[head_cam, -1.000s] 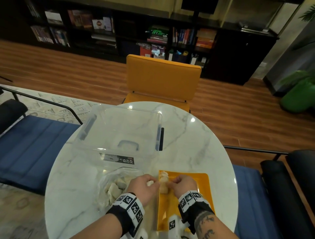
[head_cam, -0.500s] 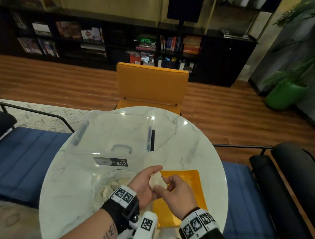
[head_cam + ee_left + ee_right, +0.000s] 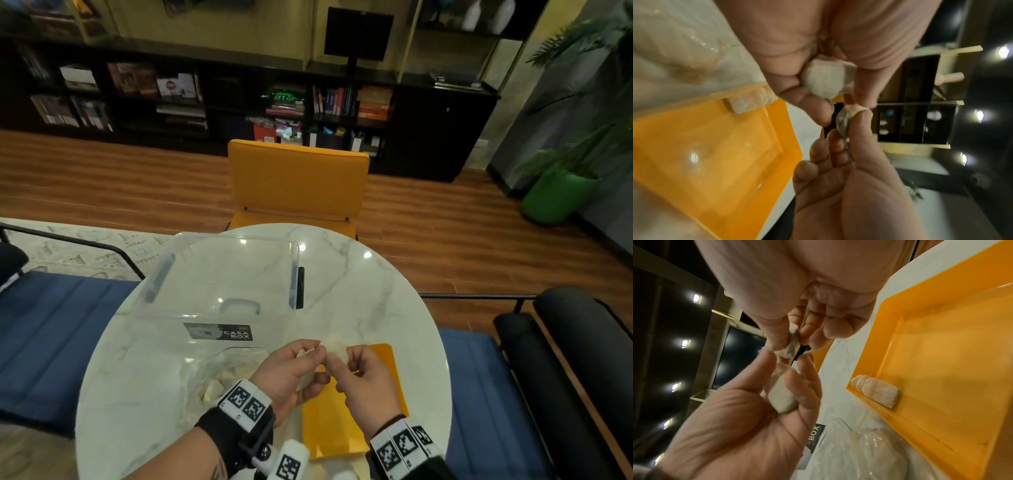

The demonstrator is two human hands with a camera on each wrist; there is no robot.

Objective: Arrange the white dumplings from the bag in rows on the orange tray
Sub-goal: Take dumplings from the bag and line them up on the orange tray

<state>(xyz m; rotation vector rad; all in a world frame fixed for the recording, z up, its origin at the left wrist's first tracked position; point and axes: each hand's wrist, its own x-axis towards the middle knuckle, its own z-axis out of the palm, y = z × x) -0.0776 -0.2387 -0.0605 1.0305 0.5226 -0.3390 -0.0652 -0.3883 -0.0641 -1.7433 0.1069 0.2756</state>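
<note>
Both hands hover together above the far left part of the orange tray (image 3: 346, 431). My left hand (image 3: 291, 370) curls its fingers around a white dumpling (image 3: 825, 81), seen too in the right wrist view (image 3: 782, 399). My right hand (image 3: 366, 373) pinches the thin crumpled top end (image 3: 791, 344) of that dumpling between thumb and forefinger. One white dumpling (image 3: 875, 392) lies in the tray's far left corner (image 3: 750, 102). The clear bag (image 3: 219, 377) with more dumplings lies just left of the tray, partly hidden by my left wrist.
A clear plastic storage box (image 3: 219, 284) with a dark label stands on the round marble table (image 3: 376, 308) behind the bag. An orange chair (image 3: 298, 185) faces me across the table. Blue seats (image 3: 51, 325) sit left, a black chair (image 3: 565, 359) right.
Both hands rose from the tray's far left corner, lifting a dumpling. They now hold it between them in the air. One dumpling stayed in the tray.
</note>
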